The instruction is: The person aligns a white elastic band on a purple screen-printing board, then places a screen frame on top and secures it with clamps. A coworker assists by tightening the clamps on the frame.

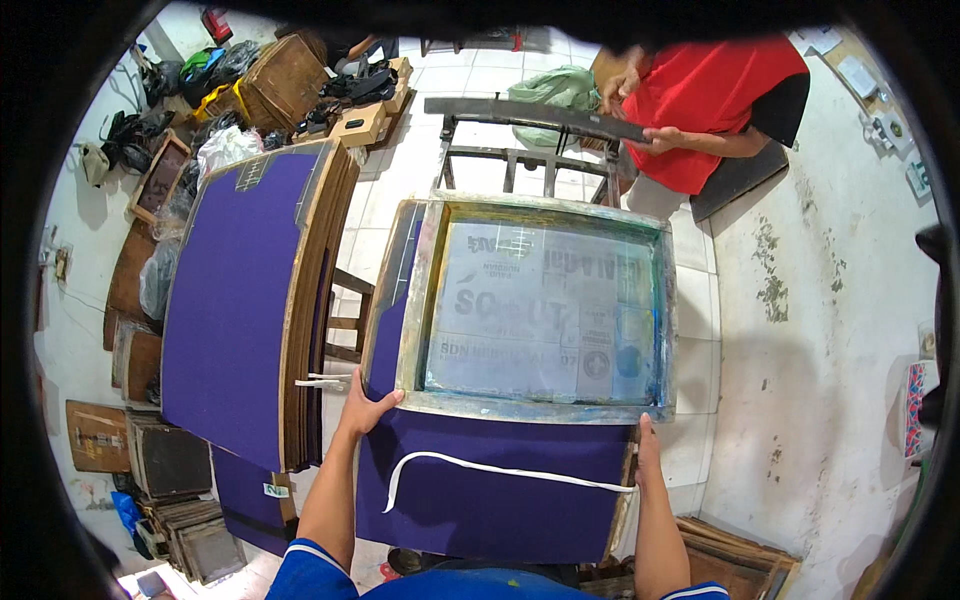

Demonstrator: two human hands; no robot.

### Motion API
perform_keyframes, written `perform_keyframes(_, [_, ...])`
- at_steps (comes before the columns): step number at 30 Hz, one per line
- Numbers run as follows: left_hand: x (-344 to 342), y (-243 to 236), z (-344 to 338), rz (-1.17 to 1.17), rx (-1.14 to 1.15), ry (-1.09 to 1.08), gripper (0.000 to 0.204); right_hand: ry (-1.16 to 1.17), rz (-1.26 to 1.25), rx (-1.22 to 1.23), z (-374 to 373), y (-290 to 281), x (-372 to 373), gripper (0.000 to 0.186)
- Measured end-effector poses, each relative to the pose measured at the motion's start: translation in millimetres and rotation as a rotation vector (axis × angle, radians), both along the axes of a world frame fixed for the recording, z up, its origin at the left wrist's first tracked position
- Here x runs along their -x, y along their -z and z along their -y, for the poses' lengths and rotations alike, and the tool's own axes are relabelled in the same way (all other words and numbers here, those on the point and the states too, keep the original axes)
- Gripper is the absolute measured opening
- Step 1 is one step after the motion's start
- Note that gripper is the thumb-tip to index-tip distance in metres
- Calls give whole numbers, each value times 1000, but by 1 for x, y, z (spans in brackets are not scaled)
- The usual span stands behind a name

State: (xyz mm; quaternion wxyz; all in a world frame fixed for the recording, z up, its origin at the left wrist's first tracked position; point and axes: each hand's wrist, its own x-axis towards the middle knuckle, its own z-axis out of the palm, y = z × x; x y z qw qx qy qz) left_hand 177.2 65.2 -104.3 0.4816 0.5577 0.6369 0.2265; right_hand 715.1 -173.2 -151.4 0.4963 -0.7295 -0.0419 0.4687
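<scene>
A screen printing frame [540,408] with a pale, translucent mesh [500,300] lies on a purple cloth-covered board [480,525] in front of me. My left hand [372,408] grips the board's left edge, its thumb against the frame's near left corner. At the opposite edge, my right hand [649,455] closes on the board's side, fingertips touching the frame's near right corner; some of its fingers are hidden. Dark printed lettering shows through the mesh. A white cord [480,464] trails across the purple cloth between my hands.
Close on my left stands a stack of purple-covered boards [230,300]. Beyond the frame, a person in a red shirt [715,110] holds a dark board [540,112] above a metal stand [500,165]. Wooden frames [735,555] lie at lower right; bags and boxes [360,125] crowd the far left.
</scene>
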Motion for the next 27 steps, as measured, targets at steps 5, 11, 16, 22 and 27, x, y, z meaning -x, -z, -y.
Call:
perform_keyframes(5, [4, -7, 8, 17, 14, -5, 115, -48, -197, 37, 5, -9, -9, 74])
perform_keyframes(11, [9, -7, 9, -35, -49, 32, 129, -58, -228, 44, -9, -15, -7, 77])
perform_keyframes(16, [10, 1, 9, 14, -62, -2, 128, -74, -174, 55, -8, -17, -4, 82])
perform_keyframes(22, [0, -4, 4, -55, 1, -85, 122, -62, -169, 70, -10, -10, -7, 78])
perform_keyframes(27, [0, -6, 0, 61, 18, -70, 117, 22, -170, 18, -9, 0, -6, 74])
